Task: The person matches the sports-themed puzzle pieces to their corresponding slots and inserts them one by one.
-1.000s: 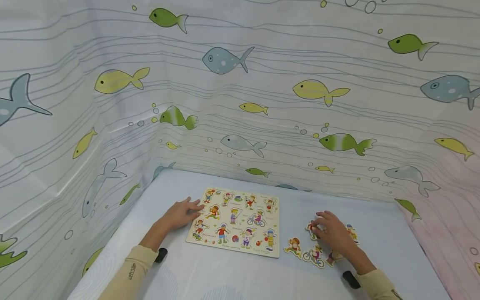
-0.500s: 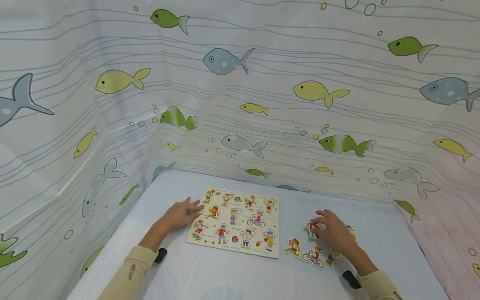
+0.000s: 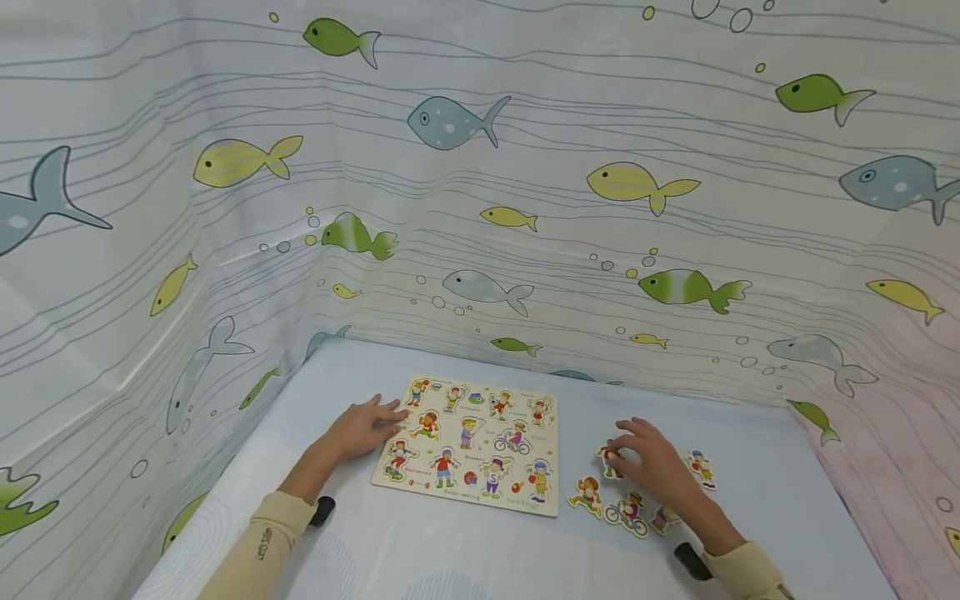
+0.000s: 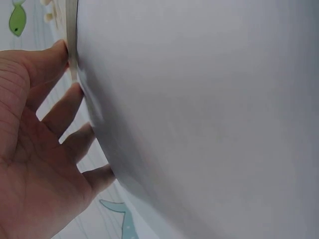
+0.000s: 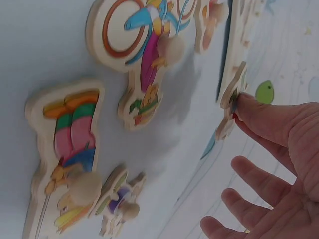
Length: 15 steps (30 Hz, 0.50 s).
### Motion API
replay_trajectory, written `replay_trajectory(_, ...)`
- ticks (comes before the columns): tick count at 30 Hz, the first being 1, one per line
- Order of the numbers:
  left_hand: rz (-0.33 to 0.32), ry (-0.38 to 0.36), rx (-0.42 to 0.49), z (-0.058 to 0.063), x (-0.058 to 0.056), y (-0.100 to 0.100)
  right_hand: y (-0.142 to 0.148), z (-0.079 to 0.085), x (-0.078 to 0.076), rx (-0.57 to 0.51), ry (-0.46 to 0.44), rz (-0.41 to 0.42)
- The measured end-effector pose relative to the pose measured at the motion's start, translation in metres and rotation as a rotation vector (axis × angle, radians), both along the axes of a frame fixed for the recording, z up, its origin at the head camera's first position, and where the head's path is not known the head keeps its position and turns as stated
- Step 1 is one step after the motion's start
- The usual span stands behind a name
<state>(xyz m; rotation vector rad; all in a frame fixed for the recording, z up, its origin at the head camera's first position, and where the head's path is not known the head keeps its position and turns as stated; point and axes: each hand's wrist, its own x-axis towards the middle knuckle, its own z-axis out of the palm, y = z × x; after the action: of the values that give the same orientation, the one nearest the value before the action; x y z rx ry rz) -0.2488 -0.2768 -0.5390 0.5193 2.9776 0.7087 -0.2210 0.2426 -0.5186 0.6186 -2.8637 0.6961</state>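
Note:
A wooden knob puzzle board (image 3: 446, 429) with printed sports figures lies on the table. My left hand (image 3: 360, 432) rests at its left side, fingers spread and fairly straight; the left wrist view shows fingertips touching the board's edge (image 4: 72, 35). Between thumb and forefinger, my right hand (image 3: 660, 467) pinches a puzzle piece (image 3: 606, 460) with a red-shirted figure, right of the board. That held piece (image 5: 230, 99) appears nearly edge-on in the right wrist view, the other fingers extended. Below the hand lie a runner piece (image 3: 585, 497) and a cyclist piece (image 3: 627, 514).
A golfer piece (image 5: 75, 137), partly under the right hand in the head view, has a round wooden knob. Another figure piece (image 3: 701, 469) lies to the right of that hand. A fish-printed curtain (image 3: 570, 242) rises behind the pale tabletop (image 3: 420, 550).
My right hand has shifted a little left with the red-shirted piece in its pinch, uncovering the piece at the far right. My left hand and the board keep their places.

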Motion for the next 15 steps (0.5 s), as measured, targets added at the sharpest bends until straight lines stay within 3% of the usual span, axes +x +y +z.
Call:
replay_trajectory(7, -0.012, 0.013, -0.004, 0.001, -0.001, -0.001, -0.019, 0.003, 0.004, 0.007, -0.021, 0.001)
replay_trajectory(15, -0.008, 0.003, 0.014, 0.0, 0.0, -0.001, -0.044, 0.008, 0.006, 0.028, -0.021, 0.075)
